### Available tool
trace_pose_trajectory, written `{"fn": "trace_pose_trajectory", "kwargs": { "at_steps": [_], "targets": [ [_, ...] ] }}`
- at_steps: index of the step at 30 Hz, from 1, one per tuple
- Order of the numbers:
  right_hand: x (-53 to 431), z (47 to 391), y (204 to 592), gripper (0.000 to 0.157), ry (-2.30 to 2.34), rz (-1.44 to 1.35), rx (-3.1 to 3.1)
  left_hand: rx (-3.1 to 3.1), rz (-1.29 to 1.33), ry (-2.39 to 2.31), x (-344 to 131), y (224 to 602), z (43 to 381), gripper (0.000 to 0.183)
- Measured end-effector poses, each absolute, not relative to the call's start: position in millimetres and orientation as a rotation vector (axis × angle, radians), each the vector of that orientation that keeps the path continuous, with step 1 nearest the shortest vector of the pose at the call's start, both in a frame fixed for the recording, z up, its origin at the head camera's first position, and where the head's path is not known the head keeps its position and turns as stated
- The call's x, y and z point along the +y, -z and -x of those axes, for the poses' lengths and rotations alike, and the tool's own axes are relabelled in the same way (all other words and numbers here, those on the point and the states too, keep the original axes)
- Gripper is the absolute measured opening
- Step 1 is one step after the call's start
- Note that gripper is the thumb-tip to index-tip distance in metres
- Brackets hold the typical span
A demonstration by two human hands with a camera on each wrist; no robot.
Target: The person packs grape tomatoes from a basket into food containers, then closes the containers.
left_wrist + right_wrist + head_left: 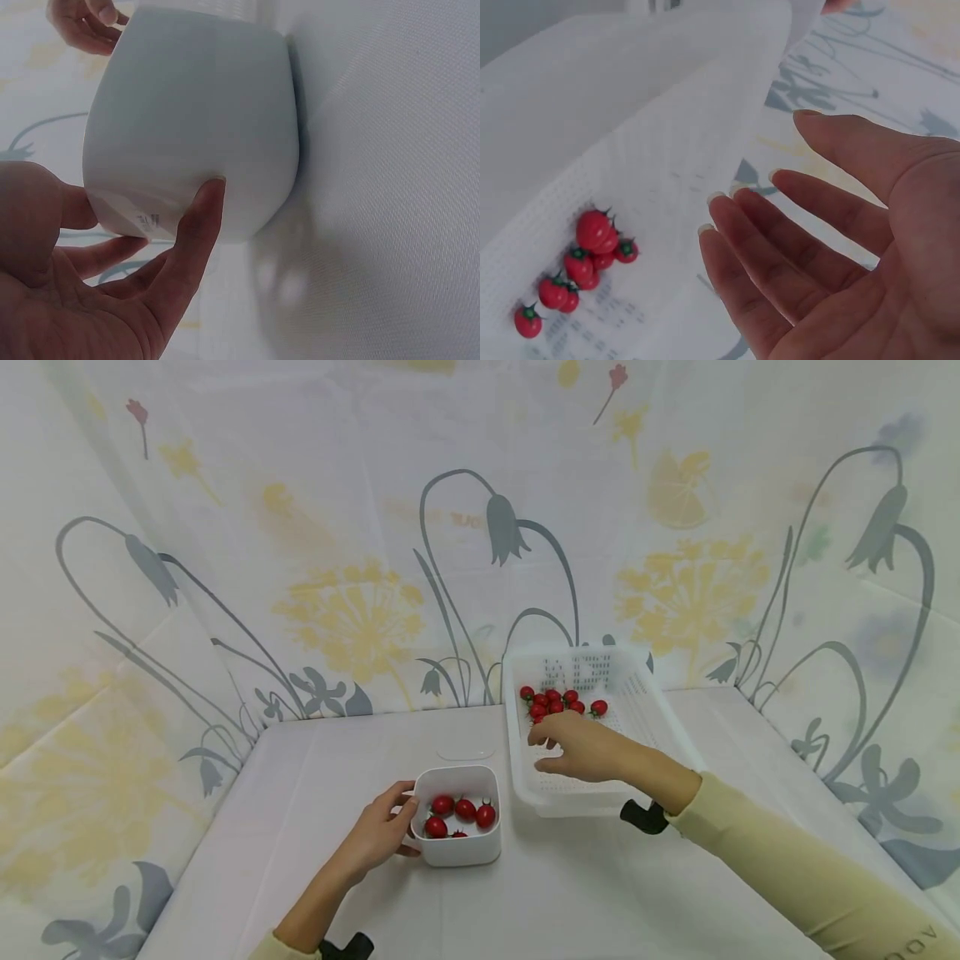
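Note:
My left hand (pixel 381 827) rests its fingers against the left side of a small white square container (pixel 463 853). In the left wrist view, spread fingertips touch the outer wall of the container (pixel 195 112) around one corner. Several red cherry tomatoes (pixel 465 810) lie inside it. Over the near part of a white perforated basket (pixel 517 768), my right hand (pixel 581 745) hovers palm down, holding nothing. More cherry tomatoes (pixel 557 706) with green stems cluster at the basket's far left. The right wrist view has the right hand (pixel 832 247) with loosely bent, separated fingers, apart from the tomatoes (pixel 592 229).
Both containers stand side by side on a white-covered table (pixel 300 777), the basket to the right and farther back. A flower-printed cloth (pixel 360 527) hangs behind and at the sides. The basket's raised rim lies between the two hands.

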State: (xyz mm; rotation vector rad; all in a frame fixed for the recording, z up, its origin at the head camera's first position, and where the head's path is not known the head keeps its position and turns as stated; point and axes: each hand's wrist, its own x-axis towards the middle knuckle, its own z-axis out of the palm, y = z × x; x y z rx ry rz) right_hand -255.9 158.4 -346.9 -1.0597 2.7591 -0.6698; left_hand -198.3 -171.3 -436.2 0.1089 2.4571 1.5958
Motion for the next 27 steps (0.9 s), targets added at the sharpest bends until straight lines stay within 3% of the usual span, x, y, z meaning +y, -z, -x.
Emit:
{"fn": "trace_pose_trajectory", "kwargs": {
  "at_steps": [27],
  "targets": [
    [237.6,336.4,359.0,0.034,0.670,0.934,2.879,2.476,-0.101,-1.589,-170.7,434.0,196.9,0.041]
  ]
}}
